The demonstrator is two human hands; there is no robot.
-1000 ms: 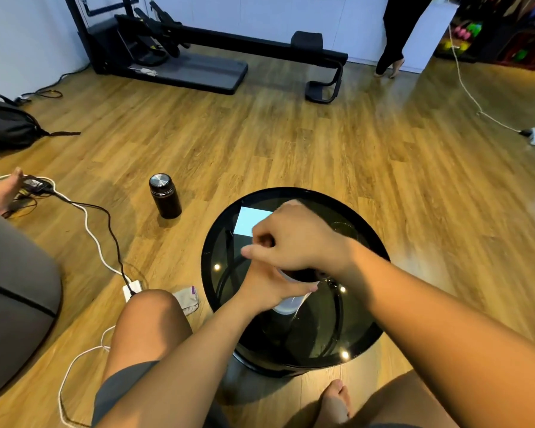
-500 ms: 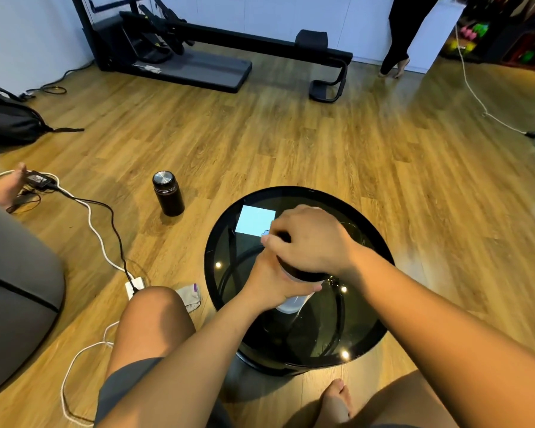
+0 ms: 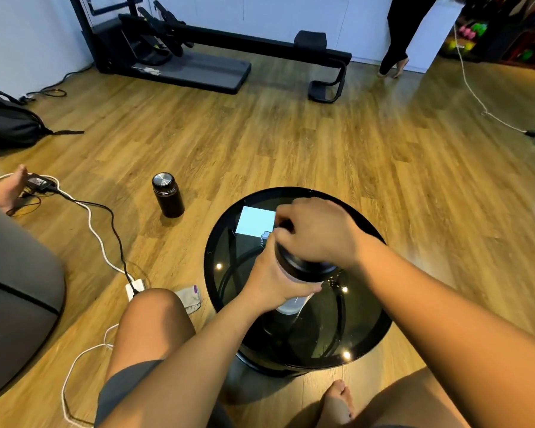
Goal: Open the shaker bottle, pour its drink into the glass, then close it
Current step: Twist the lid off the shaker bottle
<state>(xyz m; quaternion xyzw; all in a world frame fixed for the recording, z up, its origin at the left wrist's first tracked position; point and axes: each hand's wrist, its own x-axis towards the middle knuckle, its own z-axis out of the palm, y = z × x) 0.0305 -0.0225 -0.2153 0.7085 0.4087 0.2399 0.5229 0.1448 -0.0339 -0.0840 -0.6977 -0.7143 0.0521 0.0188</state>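
A clear shaker bottle [image 3: 291,302] with a black lid [image 3: 303,267] stands upright on the round black glass table [image 3: 368,341]. My left hand [image 3: 272,282] wraps around the bottle's body from the left. My right hand [image 3: 318,233] covers the lid from above, fingers closed around its top. Just behind my right hand a sliver of clear glass [image 3: 264,236] shows, mostly hidden. The inside of the bottle cannot be seen.
A light blue card [image 3: 254,222] lies on the table's far left. On the wooden floor to the left stand a dark flask [image 3: 167,194], cables and a white power strip [image 3: 135,287]. My knees flank the table. Gym equipment and a standing person are far back.
My right hand has shifted and turned slightly on the lid. My left hand keeps the same grip on the bottle, which stays in place on the table.
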